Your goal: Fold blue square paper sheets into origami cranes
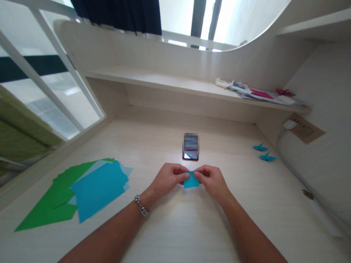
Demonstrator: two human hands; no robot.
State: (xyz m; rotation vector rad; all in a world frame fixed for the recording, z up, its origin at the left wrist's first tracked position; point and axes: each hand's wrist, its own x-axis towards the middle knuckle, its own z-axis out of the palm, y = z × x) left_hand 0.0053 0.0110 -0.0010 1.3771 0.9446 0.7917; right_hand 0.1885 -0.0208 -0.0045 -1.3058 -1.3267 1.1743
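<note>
A small folded square of blue paper (191, 181) is held up between my two hands, a little above the desk. My left hand (174, 176) pinches its upper left corner between thumb and fingers. At the upper right corner, my right hand (210, 177) grips it the same way. Just beyond the paper lies a phone (190, 156) with its screen up, most of the screen blurred out. Two folded blue paper cranes (267, 157) rest on the desk to the right.
Fanned stacks of blue sheets (101, 190) and green sheets (46, 204) lie at the left. Papers (260, 94) sit on the shelf (164, 82) above the desk. A white cable (290, 168) runs from a wall socket (304, 128) along the right side.
</note>
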